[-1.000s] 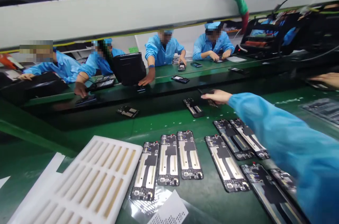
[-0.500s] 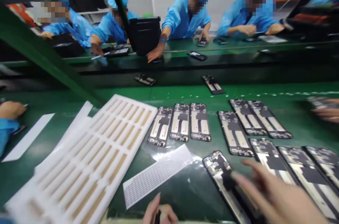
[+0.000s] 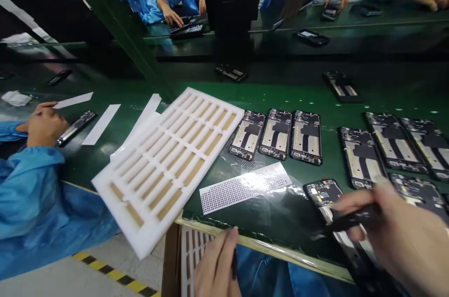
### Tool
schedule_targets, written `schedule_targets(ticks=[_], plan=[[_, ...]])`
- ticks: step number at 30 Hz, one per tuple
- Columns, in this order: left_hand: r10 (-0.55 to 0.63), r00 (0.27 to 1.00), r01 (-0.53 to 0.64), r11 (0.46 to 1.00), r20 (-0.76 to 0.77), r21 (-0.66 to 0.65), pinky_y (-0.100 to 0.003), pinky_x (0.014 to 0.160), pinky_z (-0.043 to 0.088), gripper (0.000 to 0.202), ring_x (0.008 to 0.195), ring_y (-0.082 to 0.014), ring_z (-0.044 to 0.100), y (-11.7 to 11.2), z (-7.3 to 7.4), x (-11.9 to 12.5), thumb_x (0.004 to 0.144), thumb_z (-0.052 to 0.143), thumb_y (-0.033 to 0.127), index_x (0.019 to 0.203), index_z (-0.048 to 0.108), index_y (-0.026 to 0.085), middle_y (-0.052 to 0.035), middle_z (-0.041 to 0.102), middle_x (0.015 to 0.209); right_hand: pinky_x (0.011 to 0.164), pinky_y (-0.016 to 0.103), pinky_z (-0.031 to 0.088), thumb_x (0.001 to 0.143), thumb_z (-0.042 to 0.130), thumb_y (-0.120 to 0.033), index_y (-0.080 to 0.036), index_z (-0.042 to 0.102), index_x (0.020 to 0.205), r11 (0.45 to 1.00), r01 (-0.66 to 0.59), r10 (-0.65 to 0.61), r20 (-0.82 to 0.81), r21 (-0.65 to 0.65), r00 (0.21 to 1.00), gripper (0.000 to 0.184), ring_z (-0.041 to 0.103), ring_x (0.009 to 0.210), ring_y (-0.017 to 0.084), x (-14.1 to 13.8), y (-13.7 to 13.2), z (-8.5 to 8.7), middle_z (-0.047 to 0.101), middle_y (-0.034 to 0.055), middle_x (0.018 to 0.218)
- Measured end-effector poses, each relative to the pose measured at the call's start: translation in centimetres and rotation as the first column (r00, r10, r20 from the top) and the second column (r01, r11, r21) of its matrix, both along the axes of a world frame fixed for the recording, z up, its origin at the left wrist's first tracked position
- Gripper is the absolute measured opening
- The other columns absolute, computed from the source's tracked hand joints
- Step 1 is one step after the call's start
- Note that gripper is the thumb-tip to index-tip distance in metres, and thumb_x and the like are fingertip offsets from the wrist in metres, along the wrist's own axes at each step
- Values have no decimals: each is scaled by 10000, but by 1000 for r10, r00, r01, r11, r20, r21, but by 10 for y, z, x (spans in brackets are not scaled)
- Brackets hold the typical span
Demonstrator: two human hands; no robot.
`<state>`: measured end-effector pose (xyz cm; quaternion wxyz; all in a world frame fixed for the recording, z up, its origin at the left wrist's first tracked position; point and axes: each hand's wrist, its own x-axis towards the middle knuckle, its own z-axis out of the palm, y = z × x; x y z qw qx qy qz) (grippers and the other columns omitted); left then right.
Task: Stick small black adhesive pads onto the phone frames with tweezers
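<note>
While the left hand (image 3: 215, 264) pinches a thin dark stick, the right hand (image 3: 396, 236) grips a flat black phone frame (image 3: 324, 196).

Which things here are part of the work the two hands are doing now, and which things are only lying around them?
In hand:
right hand, fingers around a dark tool
phone frame under that tool
left hand, fingers on a thin dark tool

Lying about:
white foam tray
dotted sheet
three phone frames in a row
green table
</note>
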<state>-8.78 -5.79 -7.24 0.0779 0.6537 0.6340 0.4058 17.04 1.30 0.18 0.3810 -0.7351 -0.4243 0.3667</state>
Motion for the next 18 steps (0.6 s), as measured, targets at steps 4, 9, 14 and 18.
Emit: schedule_targets(ticks=[4,9,14,18], plan=[[-344,806,336,936,-481,-105,-305,875,535,606,1086,-209,677,9,5,-14,876,383,-54,1407,588,154,-86,589,1481,585,311,646,897,543,-749,-200,789,789,981,-190,176,-218,-45,960,611,759,599,259,-33,-11,-16,767,115,656],[-437,638,404,891,-634,-207,-315,715,526,575,880,-197,646,17,9,-21,848,405,-33,1381,597,71,-84,537,1520,698,251,649,976,610,-505,-226,744,951,941,-338,339,-115,31,934,310,790,774,229,-56,-26,-41,798,81,901],[-447,626,466,871,-639,-153,-308,684,524,540,821,-191,609,21,9,-22,844,440,-16,1353,612,30,-139,559,1499,728,223,646,1018,572,-367,-231,726,1015,909,-397,401,0,130,916,205,784,800,195,-65,-29,-51,788,46,932],[-458,637,456,872,-620,-177,-306,676,534,516,856,-206,622,22,7,-25,854,471,-20,1346,615,44,-124,577,1485,774,193,639,1022,571,-309,-225,762,1088,897,-396,397,38,196,917,220,786,895,186,-70,-26,-52,794,63,1047]])
